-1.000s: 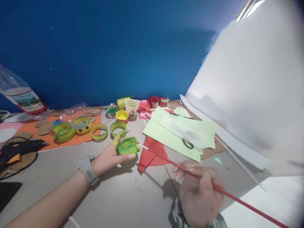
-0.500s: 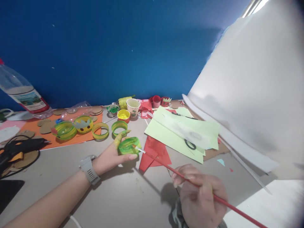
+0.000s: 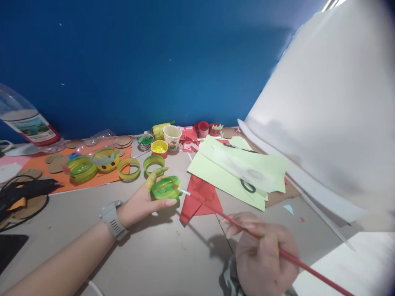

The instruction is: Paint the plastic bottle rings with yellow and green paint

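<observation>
My left hand, its fingers smeared with yellow-green paint, is closed round a clear plastic bottle piece streaked with green paint. In my right hand is a long red paintbrush, held like a pen. The brush tip meets the right side of the bottle piece. Just behind my left hand stand two painted rings, a green ring and a yellow-green ring. Beyond them are a cup of yellow paint and a cup of green paint.
Light green paper with partly covered scissors lies right of centre, over red paper. Decorated rings stand on orange paper at left. Near the left edge are a glue gun and a large bottle. White sheeting rises at right.
The brush tip has shifted from the bottle piece's middle to its right edge. My right hand has moved slightly right. The whole view has drifted a little.
</observation>
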The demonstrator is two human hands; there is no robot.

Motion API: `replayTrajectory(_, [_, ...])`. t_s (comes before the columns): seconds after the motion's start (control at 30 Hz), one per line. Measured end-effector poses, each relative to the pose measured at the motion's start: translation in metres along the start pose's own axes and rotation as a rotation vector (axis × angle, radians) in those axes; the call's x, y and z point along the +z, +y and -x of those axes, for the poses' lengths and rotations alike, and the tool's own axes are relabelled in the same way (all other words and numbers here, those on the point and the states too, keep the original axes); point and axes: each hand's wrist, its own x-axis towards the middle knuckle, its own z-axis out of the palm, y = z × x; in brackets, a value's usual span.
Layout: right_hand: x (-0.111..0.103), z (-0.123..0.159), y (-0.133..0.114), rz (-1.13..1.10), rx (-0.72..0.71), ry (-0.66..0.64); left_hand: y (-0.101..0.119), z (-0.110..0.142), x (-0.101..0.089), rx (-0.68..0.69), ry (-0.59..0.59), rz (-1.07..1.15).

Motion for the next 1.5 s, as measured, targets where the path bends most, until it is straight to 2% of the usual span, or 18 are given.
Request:
replayTrajectory(0.27, [0.001,0.001,0.001,0.015,-0.010,0.053,-0.002,0.000,0.001,0.003,-0.002,0.063])
replayTrajectory(0.37, [0.000,0.001,0.002,0.015,-0.007,0.028,-0.002,-0.001,0.000,0.003,-0.004,0.034])
replayTrajectory(0.67, [-0.001,0.001,-0.002,0.027,0.062,0.104,-0.001,0.000,0.000,0.014,-0.002,0.020])
replayTrajectory(0.9, [0.001,0.001,-0.003,0.049,0.073,0.105,-0.005,-0.001,-0.002,0.037,-0.017,-0.007])
replayTrajectory(1.0, [0.000,0.001,-0.003,0.006,0.069,0.039,-0.007,-0.002,-0.003,0.059,-0.026,-0.024])
replayTrajectory(1.23, [0.000,0.002,-0.003,0.029,0.150,0.066,-0.010,0.000,-0.005,0.100,-0.078,0.000])
replayTrajectory(1.5, [-0.001,0.001,-0.002,0.017,0.149,0.074,-0.014,-0.001,-0.006,0.117,-0.107,0.038])
